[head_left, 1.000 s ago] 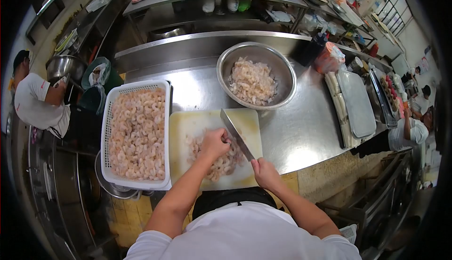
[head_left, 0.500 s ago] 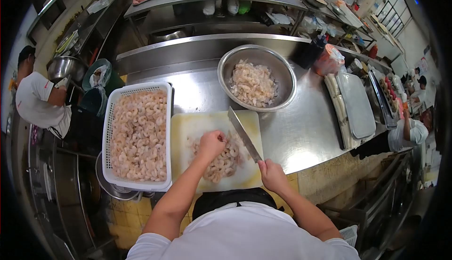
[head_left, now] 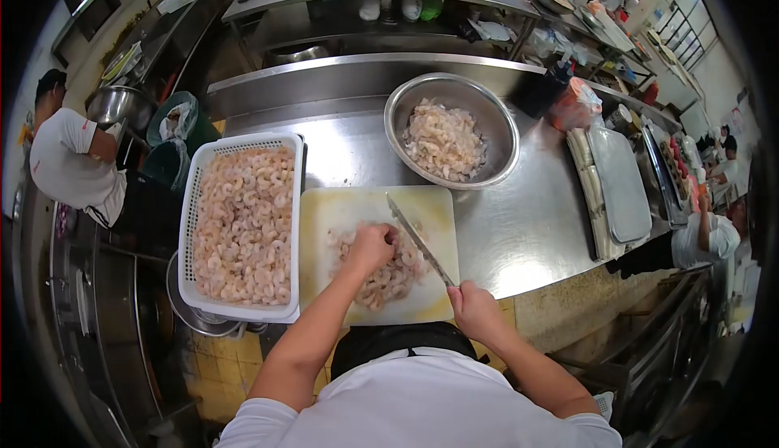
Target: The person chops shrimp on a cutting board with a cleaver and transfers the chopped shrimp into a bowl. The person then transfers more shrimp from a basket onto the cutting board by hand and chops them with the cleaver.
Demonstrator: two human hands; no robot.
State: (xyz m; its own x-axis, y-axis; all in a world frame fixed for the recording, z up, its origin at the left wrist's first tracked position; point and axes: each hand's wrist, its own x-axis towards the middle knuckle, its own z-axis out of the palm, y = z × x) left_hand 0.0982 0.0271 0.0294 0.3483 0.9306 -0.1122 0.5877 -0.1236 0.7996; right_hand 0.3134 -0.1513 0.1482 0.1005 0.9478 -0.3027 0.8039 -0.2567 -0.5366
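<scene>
Shrimp (head_left: 389, 283), peeled and raw-looking, lie in a loose heap on our cutting board (head_left: 333, 204), toward its near half. They are pale, greyish-pink and glossy, and some curl while others look like shorter bits. The board is white with a yellowish tint along its edges.

Our left hand (head_left: 372, 247) bends over the far side of the heap with its fingers curled in; we cannot tell whether a piece is pinched between them. Our right hand (head_left: 477, 312) is closed around the handle of a knife (head_left: 420, 241), whose long blade slants across the right part of the board, its tip pointing away from us and to the left.

Just left of the board we have a white basket (head_left: 188, 257) with perforated sides, filled broadly with whole, curled shrimp, pinkish and packed close. Beyond the board, toward the right, a round steel bowl (head_left: 507, 144) stands on our metal counter (head_left: 519, 229). It holds a mound of paler shrimp pieces (head_left: 442, 141), heaped in the middle and left, with bare metal showing at the right.
</scene>
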